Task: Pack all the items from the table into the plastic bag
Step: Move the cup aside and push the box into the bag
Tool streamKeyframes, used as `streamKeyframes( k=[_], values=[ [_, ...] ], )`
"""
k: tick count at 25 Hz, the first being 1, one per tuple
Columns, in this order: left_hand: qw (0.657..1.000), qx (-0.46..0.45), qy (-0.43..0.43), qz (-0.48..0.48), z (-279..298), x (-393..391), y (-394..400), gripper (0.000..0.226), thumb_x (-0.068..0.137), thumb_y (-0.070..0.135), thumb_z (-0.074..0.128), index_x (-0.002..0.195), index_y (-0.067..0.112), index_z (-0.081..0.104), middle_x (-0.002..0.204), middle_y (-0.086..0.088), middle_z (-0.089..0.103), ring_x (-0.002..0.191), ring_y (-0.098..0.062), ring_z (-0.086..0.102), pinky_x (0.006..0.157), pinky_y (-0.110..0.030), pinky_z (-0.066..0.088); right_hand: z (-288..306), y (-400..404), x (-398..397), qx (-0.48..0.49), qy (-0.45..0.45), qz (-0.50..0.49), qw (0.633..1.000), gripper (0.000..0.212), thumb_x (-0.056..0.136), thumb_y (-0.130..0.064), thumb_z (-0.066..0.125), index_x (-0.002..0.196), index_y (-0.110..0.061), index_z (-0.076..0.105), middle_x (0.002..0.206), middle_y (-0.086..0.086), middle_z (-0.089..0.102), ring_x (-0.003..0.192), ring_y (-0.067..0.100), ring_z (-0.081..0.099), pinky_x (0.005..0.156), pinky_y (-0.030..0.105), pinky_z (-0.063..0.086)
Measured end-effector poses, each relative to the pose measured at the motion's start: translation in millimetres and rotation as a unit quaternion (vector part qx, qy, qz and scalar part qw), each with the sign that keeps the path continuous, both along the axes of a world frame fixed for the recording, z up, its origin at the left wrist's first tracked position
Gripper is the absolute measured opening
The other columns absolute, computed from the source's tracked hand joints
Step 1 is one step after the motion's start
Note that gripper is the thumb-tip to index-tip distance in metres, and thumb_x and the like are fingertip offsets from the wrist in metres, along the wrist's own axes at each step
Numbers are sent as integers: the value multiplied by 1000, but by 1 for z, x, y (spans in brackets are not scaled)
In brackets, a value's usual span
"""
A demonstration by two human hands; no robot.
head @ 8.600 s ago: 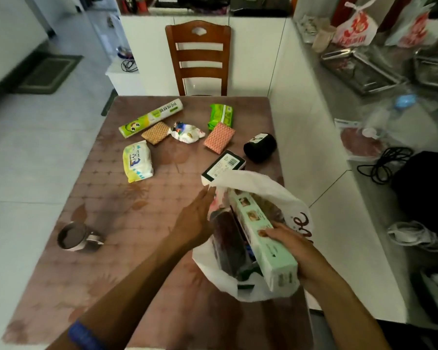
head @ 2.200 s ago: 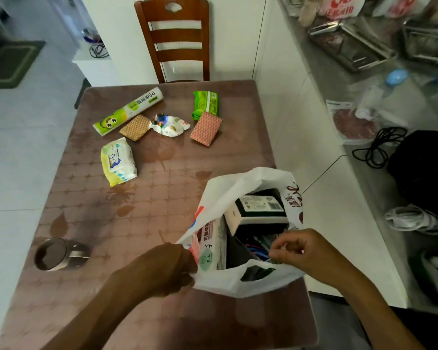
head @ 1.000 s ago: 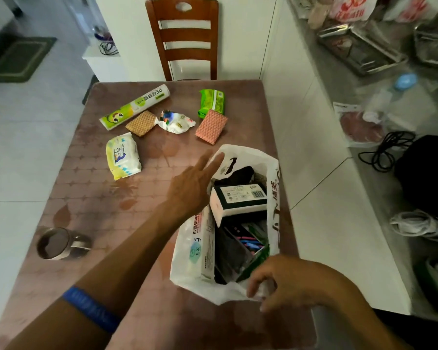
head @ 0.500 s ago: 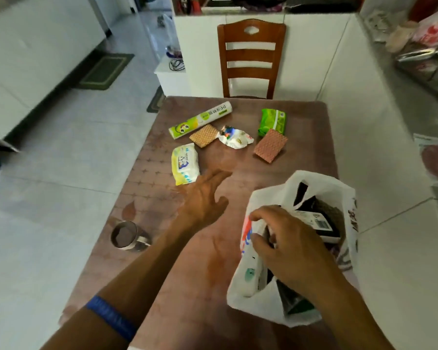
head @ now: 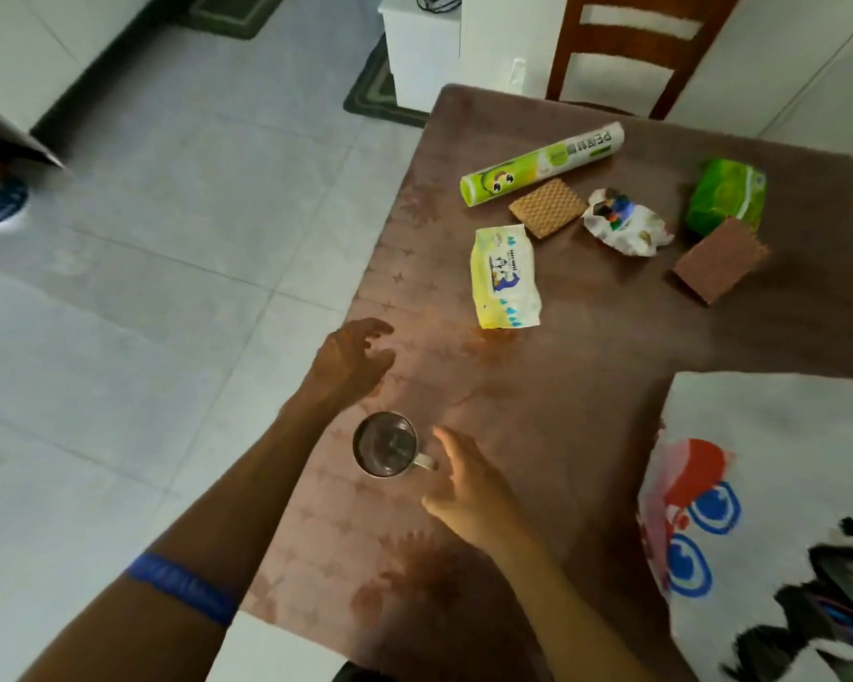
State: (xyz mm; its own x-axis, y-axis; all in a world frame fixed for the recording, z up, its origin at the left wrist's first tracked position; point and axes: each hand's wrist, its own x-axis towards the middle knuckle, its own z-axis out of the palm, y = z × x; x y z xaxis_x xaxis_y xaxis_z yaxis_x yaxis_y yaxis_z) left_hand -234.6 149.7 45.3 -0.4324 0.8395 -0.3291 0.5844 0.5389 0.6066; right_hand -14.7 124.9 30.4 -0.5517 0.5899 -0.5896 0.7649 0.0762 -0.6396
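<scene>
A small metal cup with a handle stands near the left edge of the brown table. My right hand hovers open just right of the cup's handle, holding nothing. My left hand hangs open above the table edge, beyond the cup. The white plastic bag with red and blue print sits at the right, dark items showing in its mouth. Farther back lie a wet-wipes pack, a green roll, a tan wafer, a crumpled wrapper, a green packet and a brown wafer.
A wooden chair stands at the table's far end. Grey tiled floor lies to the left, with a green mat and a white low cabinet beyond. White cabinets run along the right side.
The view swung left and down toward the cup. My right hand left the bag and came beside the cup's handle. My left hand drew back to the left table edge.
</scene>
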Motion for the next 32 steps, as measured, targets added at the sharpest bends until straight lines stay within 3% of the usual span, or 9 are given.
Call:
streamKeyframes(
  k=[4, 8, 11, 15, 20, 22, 25, 28, 32],
  values=[
    [999, -9, -50, 10, -11, -24, -9, 30, 91, 28, 61, 120, 22, 60, 123, -1, 64, 101, -12, 59, 75, -22, 44, -28, 3, -23, 107, -30, -64, 992, 15, 91, -25, 56, 95, -11, 62, 96, 10, 67, 87, 32, 64, 66, 34, 42],
    [996, 5, -80, 30, -8, -6, 6, 28, 92, 24, 59, 120, 24, 61, 125, 2, 62, 97, -10, 59, 59, -14, 43, 3, 29, 15, 166, -58, -118, 977, 17, 96, -29, 50, 87, -18, 59, 78, 1, 64, 71, 19, 61, 61, 32, 47],
    [994, 56, -95, 7, 8, 44, 23, 24, 90, 22, 63, 114, 27, 64, 121, 1, 65, 95, -12, 62, 69, -24, 51, 53, 43, 57, 183, 19, -228, 956, 15, 96, -30, 52, 89, -23, 63, 76, -7, 65, 68, 6, 60, 60, 18, 46],
    [982, 103, -159, -1, 46, 129, 30, 22, 88, 9, 64, 107, 20, 67, 103, -2, 69, 91, -24, 66, 58, -20, 45, 133, 47, 151, 237, 152, -294, 913, 14, 96, -30, 54, 96, -25, 68, 81, -4, 72, 73, 13, 68, 63, 26, 56],
    [968, 144, -156, -133, 81, 252, 25, 15, 83, 22, 70, 89, 37, 72, 113, 4, 67, 106, -15, 62, 87, -27, 52, 193, 50, 326, 242, 130, -377, 885, 21, 92, -17, 59, 93, -35, 71, 83, -12, 75, 76, 8, 71, 68, 23, 59],
    [957, 87, -140, -238, 86, 303, 20, 10, 80, 39, 72, 90, 42, 73, 141, 8, 47, 129, -11, 42, 103, -39, 40, 183, 52, 381, 259, 28, -353, 898, 19, 90, -17, 60, 91, -30, 73, 83, -9, 75, 75, 11, 69, 66, 25, 57],
    [937, 11, 2, -350, 83, 354, 13, 40, 79, 51, 69, 118, 42, 64, 158, 5, 22, 142, -20, 19, 115, -47, 23, 150, 62, 409, 268, -106, -259, 922, 12, 85, -22, 65, 92, -26, 74, 93, 0, 75, 81, 19, 66, 65, 22, 45],
    [939, -11, 131, -318, 74, 370, 5, 78, 82, 47, 65, 148, 25, 28, 156, -5, 26, 136, -26, 30, 109, -44, 35, 133, 63, 404, 194, -129, -147, 961, 21, 84, -26, 63, 103, -31, 72, 109, -3, 70, 89, 18, 62, 73, 26, 47],
    [952, 57, 76, -290, 78, 359, 3, 72, 85, 34, 64, 147, 28, 27, 152, -3, 35, 130, -25, 37, 104, -40, 37, 120, 60, 400, 186, -146, -106, 966, 30, 85, -29, 60, 114, -32, 65, 119, -3, 67, 99, 19, 63, 76, 29, 50]
  ],
)
